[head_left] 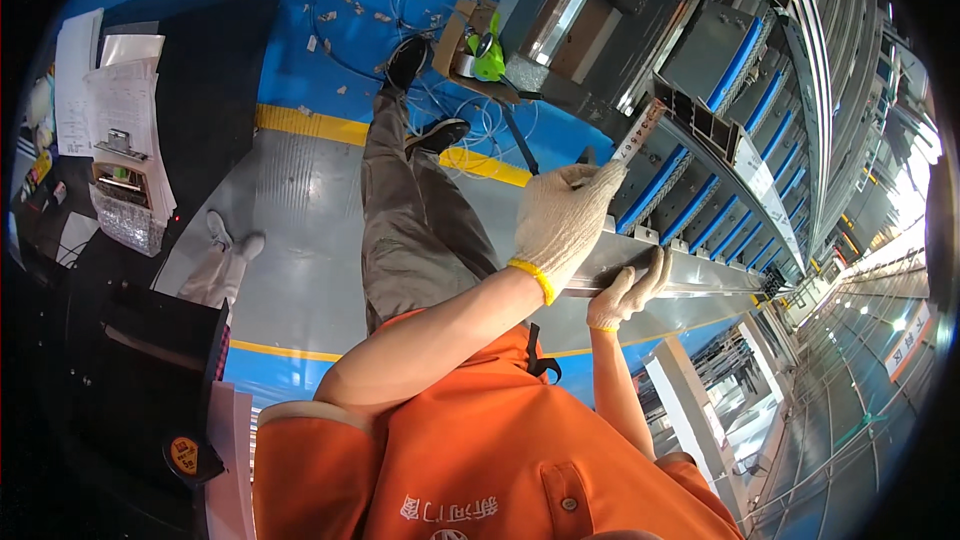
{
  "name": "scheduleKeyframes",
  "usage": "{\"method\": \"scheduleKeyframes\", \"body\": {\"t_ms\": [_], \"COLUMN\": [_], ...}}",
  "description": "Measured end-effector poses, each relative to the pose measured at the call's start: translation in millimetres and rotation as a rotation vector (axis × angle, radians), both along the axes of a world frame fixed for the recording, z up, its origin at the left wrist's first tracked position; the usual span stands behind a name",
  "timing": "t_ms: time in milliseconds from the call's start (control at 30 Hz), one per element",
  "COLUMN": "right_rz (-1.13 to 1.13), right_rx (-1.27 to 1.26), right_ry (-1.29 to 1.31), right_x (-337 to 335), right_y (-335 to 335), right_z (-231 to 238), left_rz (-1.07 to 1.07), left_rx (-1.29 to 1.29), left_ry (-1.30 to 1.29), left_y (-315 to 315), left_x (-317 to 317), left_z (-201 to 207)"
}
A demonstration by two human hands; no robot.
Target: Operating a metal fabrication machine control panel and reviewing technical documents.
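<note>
My left hand (565,215), in a white knit glove with a yellow cuff, is closed on a tape measure; its case is mostly hidden by the glove. The pale tape blade (640,132) reaches from my fingers to the cut end of a metal profile (735,155). Hollow chambers show in that end, and the profile lies across blue-topped support bars (652,188). My right hand (630,298), gloved too, rests with thumb and fingers apart against the metal front rail (590,275) of the rack.
A cardboard box (465,45) with a bright green item stands on the blue floor by my feet, among loose tubing and scraps. At left, papers (125,100) lie on a black surface. Further long profiles (820,70) stretch along the far right. Another person's legs (215,265) show at left.
</note>
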State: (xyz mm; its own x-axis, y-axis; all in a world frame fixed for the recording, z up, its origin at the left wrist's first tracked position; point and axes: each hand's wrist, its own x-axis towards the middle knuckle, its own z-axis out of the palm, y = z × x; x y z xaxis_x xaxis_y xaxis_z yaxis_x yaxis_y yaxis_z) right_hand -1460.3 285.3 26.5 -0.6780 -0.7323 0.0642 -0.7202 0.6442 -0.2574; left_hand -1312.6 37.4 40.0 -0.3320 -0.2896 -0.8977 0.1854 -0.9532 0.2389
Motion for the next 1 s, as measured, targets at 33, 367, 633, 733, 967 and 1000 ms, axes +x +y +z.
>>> {"method": "scheduleKeyframes", "body": {"t_ms": [33,367,633,733,967,1000], "right_rz": [-0.005,0.090,0.216,0.233,0.281,0.256], "right_rx": [0.002,-0.036,-0.192,-0.212,-0.373,-0.229], "right_ry": [0.002,0.042,0.100,0.154,0.242,0.145], "right_x": [-0.2,-4.6,-6.9,-11.5,-3.6,-8.5], "right_y": [0.5,3.8,10.2,15.4,3.5,7.0], "right_z": [0.2,-1.8,-6.9,-7.7,8.1,18.5], "left_rz": [0.019,0.234,0.571,0.594,0.779,0.839], "left_rx": [0.021,0.133,0.162,0.125,0.093,0.160], "left_ry": [0.009,-0.072,0.129,0.288,0.548,0.593], "left_y": [-0.9,5.7,103.9,164.1,316.5,336.5], "left_x": [-0.2,25.1,115.7,158.8,245.1,254.2], "left_z": [0.7,0.9,3.4,15.4,64.7,73.0]}}
